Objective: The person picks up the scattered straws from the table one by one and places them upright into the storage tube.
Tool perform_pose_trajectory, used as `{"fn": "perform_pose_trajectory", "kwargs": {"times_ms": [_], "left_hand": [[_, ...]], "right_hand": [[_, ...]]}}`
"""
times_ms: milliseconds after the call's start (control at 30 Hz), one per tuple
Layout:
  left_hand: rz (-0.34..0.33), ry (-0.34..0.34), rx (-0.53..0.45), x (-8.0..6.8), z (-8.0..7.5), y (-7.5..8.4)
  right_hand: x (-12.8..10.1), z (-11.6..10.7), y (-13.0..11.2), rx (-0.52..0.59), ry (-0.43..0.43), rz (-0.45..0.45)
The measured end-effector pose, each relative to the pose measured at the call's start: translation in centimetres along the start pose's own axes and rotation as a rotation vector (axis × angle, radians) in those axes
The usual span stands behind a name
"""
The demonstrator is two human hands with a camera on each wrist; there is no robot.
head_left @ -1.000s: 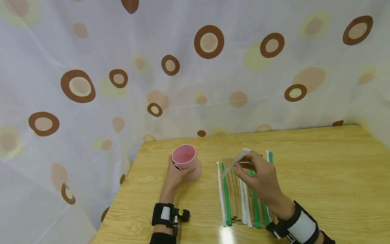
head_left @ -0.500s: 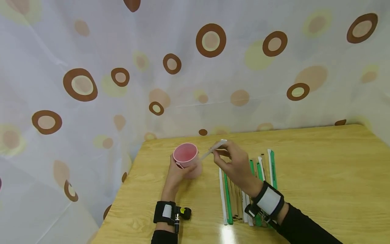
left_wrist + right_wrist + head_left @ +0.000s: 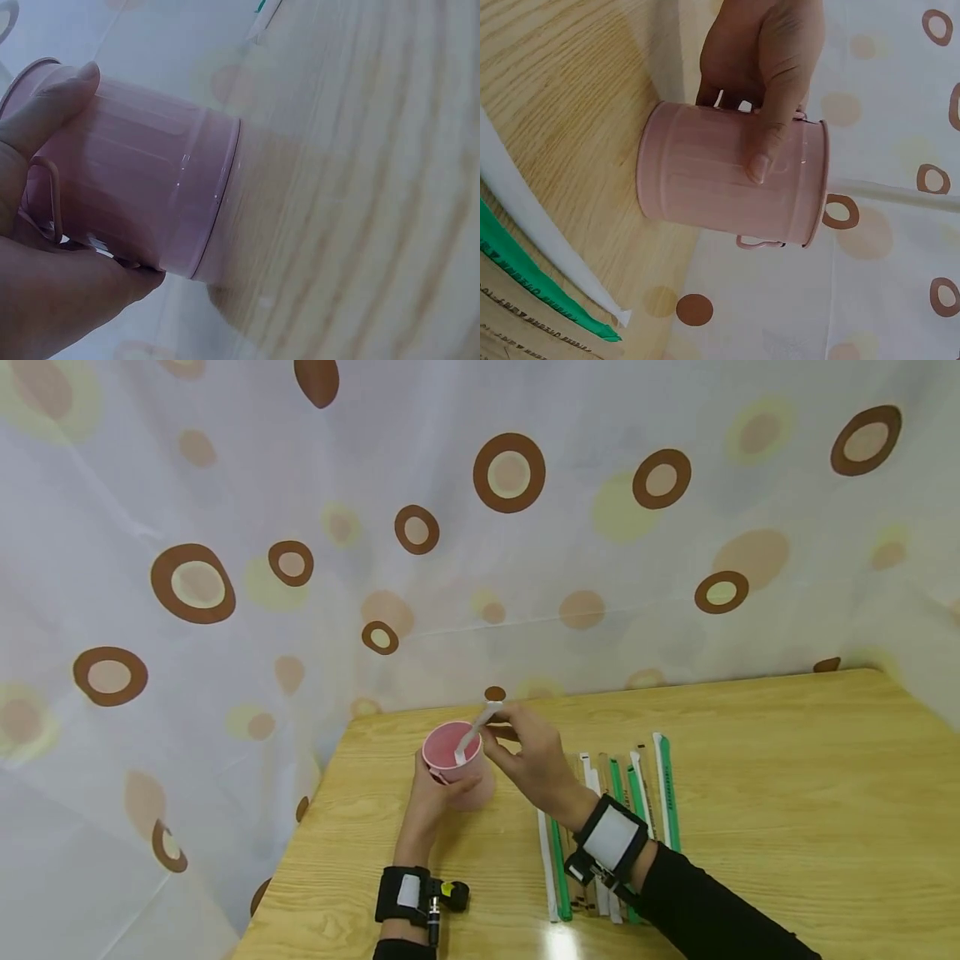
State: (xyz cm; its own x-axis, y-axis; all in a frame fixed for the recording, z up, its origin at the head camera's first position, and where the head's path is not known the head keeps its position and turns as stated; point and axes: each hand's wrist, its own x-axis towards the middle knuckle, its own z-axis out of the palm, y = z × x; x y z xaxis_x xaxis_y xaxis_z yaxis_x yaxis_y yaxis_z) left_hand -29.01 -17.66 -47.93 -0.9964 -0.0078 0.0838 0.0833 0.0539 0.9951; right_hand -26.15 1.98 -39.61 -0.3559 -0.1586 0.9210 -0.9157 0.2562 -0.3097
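My left hand (image 3: pixel 431 797) grips a small pink metal bucket (image 3: pixel 476 792) with little loop handles, standing upright on the table. In the left wrist view the thumb lies along the side of the bucket (image 3: pixel 142 165), with the other fingers around the far side. My right hand (image 3: pixel 534 760) pinches a white paper-wrapped straw (image 3: pixel 480 727) near its upper end. The straw slants down, and its lower end is inside the bucket's mouth. From the right wrist, the straw (image 3: pixel 900 193) shows at the bucket's rim; the right hand itself is out of that view.
A row of wrapped straws (image 3: pixel 561 881) in white, green and brown lies side by side on the wooden table (image 3: pixel 787 810), right of the bucket. My right forearm covers part of the row. A patterned curtain (image 3: pixel 450 568) hangs behind the table and along its left side.
My right hand has carried the white straw leftward from above the row to the bucket, and its lower end has entered the mouth. The left hand keeps its grip on the bucket.
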Motion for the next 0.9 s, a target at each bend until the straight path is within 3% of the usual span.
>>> {"fn": "perform_pose_trajectory", "kwargs": {"times_ms": [267,600,900], "left_hand": [[0.003,-0.021,0.026,0.2,-0.1,0.2],[0.011,-0.005,0.047,-0.1,-1.5,-0.3],[0.036,-0.028,0.041,-0.2,-1.5,-0.5]], "right_hand": [[0.4,2.3,1.3,-0.064,-0.139,0.042],[0.5,6.1,2.0,-0.15,-0.315,0.07],[0.3,7.2,2.5,-0.213,-0.453,0.13]]}}
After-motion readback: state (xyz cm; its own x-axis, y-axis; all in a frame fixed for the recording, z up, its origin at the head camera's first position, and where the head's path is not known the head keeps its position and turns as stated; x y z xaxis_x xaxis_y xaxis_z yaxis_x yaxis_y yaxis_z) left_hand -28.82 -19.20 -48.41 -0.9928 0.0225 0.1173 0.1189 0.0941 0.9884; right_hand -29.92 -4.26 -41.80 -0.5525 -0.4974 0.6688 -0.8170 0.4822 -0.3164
